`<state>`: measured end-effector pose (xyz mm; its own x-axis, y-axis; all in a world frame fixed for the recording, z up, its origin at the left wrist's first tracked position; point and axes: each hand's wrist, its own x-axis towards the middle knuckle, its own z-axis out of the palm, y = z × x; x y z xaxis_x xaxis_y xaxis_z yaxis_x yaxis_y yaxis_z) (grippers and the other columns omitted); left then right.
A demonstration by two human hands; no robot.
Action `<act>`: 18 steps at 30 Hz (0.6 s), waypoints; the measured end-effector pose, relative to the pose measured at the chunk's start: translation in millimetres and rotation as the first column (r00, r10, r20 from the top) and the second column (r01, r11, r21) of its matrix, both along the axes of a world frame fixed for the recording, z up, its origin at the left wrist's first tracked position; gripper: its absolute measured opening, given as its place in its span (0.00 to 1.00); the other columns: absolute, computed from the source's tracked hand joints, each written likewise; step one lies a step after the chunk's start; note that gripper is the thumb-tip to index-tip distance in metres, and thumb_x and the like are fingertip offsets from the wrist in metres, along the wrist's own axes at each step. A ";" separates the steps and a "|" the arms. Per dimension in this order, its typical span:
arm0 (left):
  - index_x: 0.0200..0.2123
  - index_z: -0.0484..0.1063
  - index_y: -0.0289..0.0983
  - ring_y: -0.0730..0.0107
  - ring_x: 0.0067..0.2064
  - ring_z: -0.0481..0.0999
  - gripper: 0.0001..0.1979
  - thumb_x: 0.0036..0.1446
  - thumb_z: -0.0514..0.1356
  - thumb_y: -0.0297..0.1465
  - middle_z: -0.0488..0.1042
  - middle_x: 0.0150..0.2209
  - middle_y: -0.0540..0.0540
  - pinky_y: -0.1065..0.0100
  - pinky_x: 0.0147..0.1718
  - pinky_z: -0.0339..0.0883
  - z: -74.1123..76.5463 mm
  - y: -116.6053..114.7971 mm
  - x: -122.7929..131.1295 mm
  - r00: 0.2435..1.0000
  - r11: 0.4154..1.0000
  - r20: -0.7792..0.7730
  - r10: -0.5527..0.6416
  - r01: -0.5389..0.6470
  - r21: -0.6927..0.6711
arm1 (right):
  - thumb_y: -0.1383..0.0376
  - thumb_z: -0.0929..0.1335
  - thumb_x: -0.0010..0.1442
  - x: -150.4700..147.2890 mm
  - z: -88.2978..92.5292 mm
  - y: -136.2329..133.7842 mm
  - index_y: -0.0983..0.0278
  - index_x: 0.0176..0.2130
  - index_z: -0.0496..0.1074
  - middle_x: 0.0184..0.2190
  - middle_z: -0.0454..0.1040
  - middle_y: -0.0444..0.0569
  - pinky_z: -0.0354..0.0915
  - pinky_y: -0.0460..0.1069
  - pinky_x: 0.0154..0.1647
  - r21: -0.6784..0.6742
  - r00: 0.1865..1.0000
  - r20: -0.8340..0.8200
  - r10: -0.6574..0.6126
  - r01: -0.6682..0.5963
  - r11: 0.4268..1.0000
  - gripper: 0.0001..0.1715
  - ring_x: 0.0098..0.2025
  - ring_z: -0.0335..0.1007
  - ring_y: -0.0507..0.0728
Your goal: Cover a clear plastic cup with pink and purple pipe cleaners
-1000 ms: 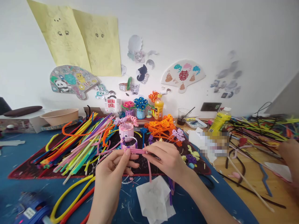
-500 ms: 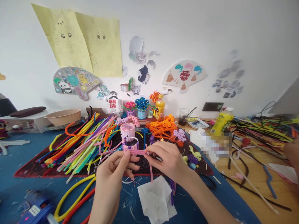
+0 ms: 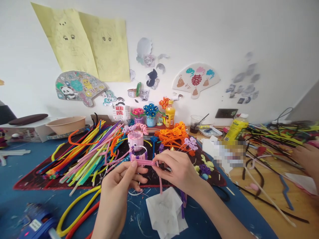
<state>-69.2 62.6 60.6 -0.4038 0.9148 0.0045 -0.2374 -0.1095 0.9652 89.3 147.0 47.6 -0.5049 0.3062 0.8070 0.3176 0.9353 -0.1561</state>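
A pink pipe cleaner [image 3: 144, 162] stretches level between my two hands, with one loose end hanging down below the right one. My left hand [image 3: 122, 177] pinches its left part between thumb and forefinger, the other fingers loosely curled. Thumb and fingertips of my right hand [image 3: 175, 167] are closed on its right part, where it bends. Just behind the hands stands a small pink and purple basket [image 3: 138, 152] with a pale looped handle, partly covered by the pipe cleaner. Past it is a pink pot [image 3: 136, 140] made of pipe cleaners, with small eyes.
Loose coloured pipe cleaners [image 3: 84, 151] lie heaped on the left. Orange pipe-cleaner flowers [image 3: 174, 134] sit behind my right hand. A blue glue gun [image 3: 37, 224] rests front left, and crumpled white paper [image 3: 164, 210] lies below my hands. Another person's hand [image 3: 306, 157] is at the right edge.
My hands keep nearly the same hold on the pink pipe cleaner. The other person's hand has come further into view at the right, and the camera has shifted slightly.
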 end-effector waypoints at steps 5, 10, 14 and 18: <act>0.26 0.77 0.32 0.73 0.23 0.75 0.14 0.46 0.70 0.38 0.80 0.27 0.43 0.77 0.19 0.65 -0.5 -1.2 0.1 1.000 1.000 -0.016 -0.008 0.008 0.001 | 0.66 0.66 0.66 0.5 0.0 -0.8 0.64 0.36 0.73 0.27 0.75 0.45 0.64 0.46 0.30 -0.020 0.999 -0.040 0.015 -0.016 1.000 0.07 0.25 0.68 0.50; 0.26 0.77 0.33 0.72 0.23 0.75 0.15 0.44 0.70 0.40 0.80 0.26 0.43 0.77 0.19 0.66 -0.6 -0.7 -0.8 0.999 1.000 -0.041 0.003 -0.003 0.006 | 0.62 0.67 0.66 1.4 0.3 -2.3 0.63 0.37 0.74 0.29 0.77 0.45 0.64 0.46 0.30 -0.136 0.996 -0.069 0.052 -0.061 0.989 0.09 0.25 0.68 0.49; 0.26 0.77 0.33 0.73 0.22 0.74 0.16 0.43 0.70 0.41 0.80 0.25 0.43 0.77 0.18 0.66 -1.6 0.7 -2.3 0.998 1.000 -0.062 0.004 -0.004 0.002 | 0.63 0.67 0.65 1.0 2.3 -3.6 0.63 0.36 0.75 0.29 0.77 0.46 0.64 0.46 0.29 -0.167 0.990 -0.109 0.085 -0.102 0.981 0.08 0.24 0.68 0.50; 0.28 0.77 0.34 0.72 0.23 0.75 0.15 0.47 0.69 0.41 0.80 0.27 0.44 0.76 0.19 0.67 -3.5 1.5 -1.6 0.993 1.000 -0.116 -0.001 0.002 0.012 | 0.67 0.68 0.63 -0.3 4.2 -4.9 0.63 0.35 0.74 0.28 0.76 0.46 0.64 0.46 0.28 -0.176 0.981 -0.169 0.094 -0.124 0.977 0.05 0.23 0.66 0.49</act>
